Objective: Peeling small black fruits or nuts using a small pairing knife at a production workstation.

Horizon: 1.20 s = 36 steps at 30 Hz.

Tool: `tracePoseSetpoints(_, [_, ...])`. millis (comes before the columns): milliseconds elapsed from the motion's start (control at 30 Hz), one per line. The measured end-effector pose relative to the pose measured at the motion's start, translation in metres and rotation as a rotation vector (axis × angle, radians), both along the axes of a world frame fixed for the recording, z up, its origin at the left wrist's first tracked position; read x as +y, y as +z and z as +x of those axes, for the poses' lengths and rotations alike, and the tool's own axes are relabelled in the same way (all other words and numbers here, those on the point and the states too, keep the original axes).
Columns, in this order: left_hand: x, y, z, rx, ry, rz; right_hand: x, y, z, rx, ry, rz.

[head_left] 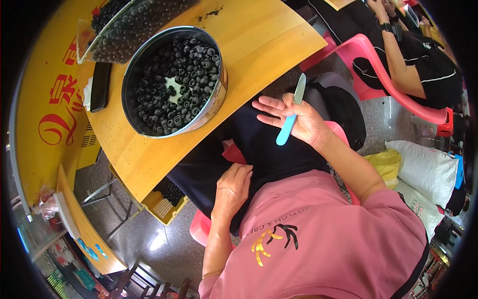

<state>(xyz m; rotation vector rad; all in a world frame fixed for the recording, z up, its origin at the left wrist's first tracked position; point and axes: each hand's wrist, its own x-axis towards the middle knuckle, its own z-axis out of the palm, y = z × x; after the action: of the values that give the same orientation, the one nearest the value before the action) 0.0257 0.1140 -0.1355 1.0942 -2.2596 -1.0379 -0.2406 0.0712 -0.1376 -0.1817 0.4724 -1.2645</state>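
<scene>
My right hand [303,119] is raised over my lap, to the right of the table's edge. Between its thumb and index finger is a small knife [286,130] with a light blue handle, its short blade pointing up; the other fingers stretch out to the left. Low at my lap, my left hand [233,189] has its fingers curled together, and whatever lies inside them is hidden. A round metal tin [211,107] stands on the table, nearest to my right hand. Small round black pieces [199,62] fill much of it, many with a hole on top.
On the wooden table [259,42], a clear plastic container [144,30] of black pieces stands behind the tin, beside a black phone [100,86]. Below is a yellow crate [167,212]. Another person sits by a pink chair [393,89] at right, near white sacks [423,169].
</scene>
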Motion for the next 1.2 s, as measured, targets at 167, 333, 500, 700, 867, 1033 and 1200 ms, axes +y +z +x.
tracePoseSetpoints(167, [0.0,-0.003,-0.001,0.0,0.003,0.014,0.0,-0.006,-0.001,0.015,0.013,-0.076])
tracePoseSetpoints(333, [0.0,-0.007,-0.003,0.005,-0.012,0.045,-0.001,-0.007,-0.001,-0.015,0.005,-0.081])
tracePoseSetpoints(500, [0.001,-0.011,-0.003,-0.008,-0.028,0.07,-0.002,-0.001,0.0,-0.038,-0.022,0.017])
tracePoseSetpoints(700, [0.0,-0.013,-0.004,-0.017,-0.036,0.085,-0.003,0.001,0.0,-0.016,-0.023,0.064])
tracePoseSetpoints(867, [-0.001,-0.013,-0.005,-0.019,-0.043,0.091,-0.004,-0.001,-0.001,-0.077,-0.011,0.081])
tracePoseSetpoints(1033, [0.001,-0.011,-0.003,-0.022,-0.04,0.086,-0.005,0.009,0.003,-0.101,-0.004,0.126])
tracePoseSetpoints(1200, [0.0,-0.011,-0.004,-0.029,-0.044,0.083,-0.005,0.006,0.002,-0.048,0.04,0.067])
